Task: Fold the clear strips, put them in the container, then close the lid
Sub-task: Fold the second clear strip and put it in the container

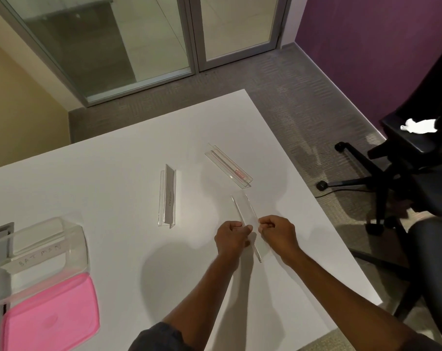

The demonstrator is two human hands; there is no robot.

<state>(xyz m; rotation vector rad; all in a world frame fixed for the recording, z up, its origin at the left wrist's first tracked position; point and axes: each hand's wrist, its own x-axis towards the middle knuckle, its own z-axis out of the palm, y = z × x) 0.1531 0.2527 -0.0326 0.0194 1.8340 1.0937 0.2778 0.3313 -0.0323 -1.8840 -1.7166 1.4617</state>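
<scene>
Nearest the camera, two bare forearms reach out over the white table (128, 188). The left hand (231, 235) and right hand (278, 230) are both closed in a pinch on one clear strip (245, 211), which is held between them, running away from the person and down toward the table. To fold it well, I judge each hand should keep hold of its own long edge, bring the two flaps together along the crease, and press evenly along the length so it shuts flat without twisting. Two more strips lie farther out: one (168, 196) to the left, another (228, 165) beyond. The clear container (74, 239) stands open at the table's left edge, its pink lid (50, 317) lying just beside it.
</scene>
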